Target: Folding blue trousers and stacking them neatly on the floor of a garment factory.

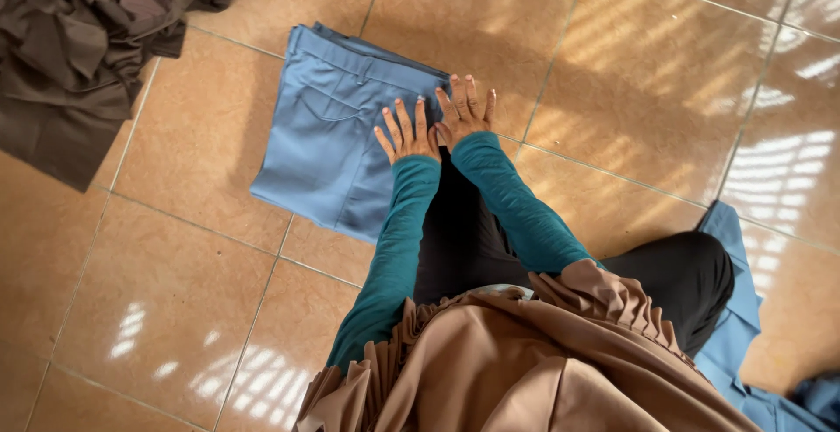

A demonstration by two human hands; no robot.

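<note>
Your left hand (407, 135) and right hand (465, 110) lie side by side, palms down, on the right edge of a folded pair of light blue cotton trousers (337, 139) that rests on the glossy terracotta floor tiles (630, 82) just ahead of your knees. The fingers of both hands are stretched flat and slightly spread, gripping nothing, only pressing the cloth. Judging from how it lies, the fold looks nearly finished: the trousers are already doubled into a compact rectangle with the waistband at the far end, and what seems left is smoothing. At the upper left a heap of dark brown garments (79, 38) lies crumpled and unfolded, well apart from your hands. By your right knee more blue cloth (744, 327) trails loosely on the floor. No basket, box or other container shows anywhere in view.
</note>
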